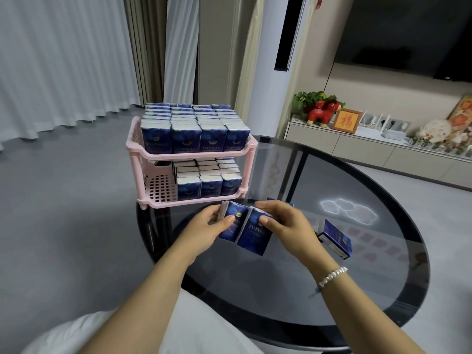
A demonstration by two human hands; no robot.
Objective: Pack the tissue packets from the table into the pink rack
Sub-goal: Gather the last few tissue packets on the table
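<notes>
We see the round dark glass table (357, 290) carrying the pink rack (150, 152) at its far left edge, its upper shelf full of blue tissue packets (184, 129) and its lower shelf filled on the right, bare on the left. Just before it, our left hand (204, 231) has its grip clamped on one packet (231, 221) and our right hand (283, 226) on another (252, 235), side by side. A lone packet (337, 241) lies to the right.

I see the rack (191, 154) at the table's (383, 290) far left edge; two packets (244, 229) before it, another packet (337, 241) to their right.
</notes>
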